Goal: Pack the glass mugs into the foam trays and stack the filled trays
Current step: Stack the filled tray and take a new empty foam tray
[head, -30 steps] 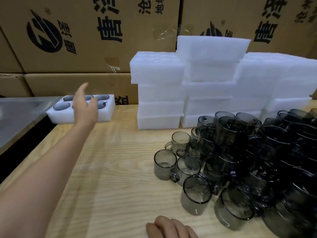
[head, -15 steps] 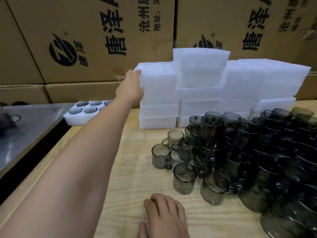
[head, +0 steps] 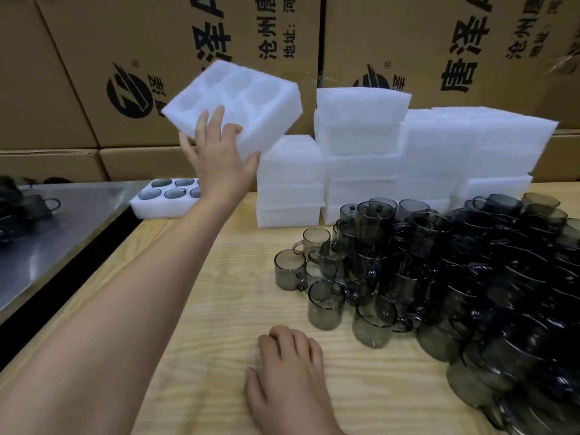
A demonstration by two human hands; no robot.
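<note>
We are at the step of fetching an empty tray. Our left hand (head: 219,158) pinches the tray (head: 238,102) by its near corner, thumb under the edge and fingers laid over the top face. The tray hangs tilted in the air at upper centre-left, its cups facing us, above and left of the stacks (head: 361,146) at the back of the table (head: 219,324). Our right hand (head: 288,372) lies loose on the table at bottom centre, holding nothing. A filled tray (head: 163,202) sits at middle left, partly behind our forearm. The loose mugs (head: 439,277) are heaped over the right half of the frame. As we judge it, the next move calls for setting the tray flat, cups up, on the bare wood left of the mugs, within reach of the right hand. The corner grip may let the tray swing on the way.
</note>
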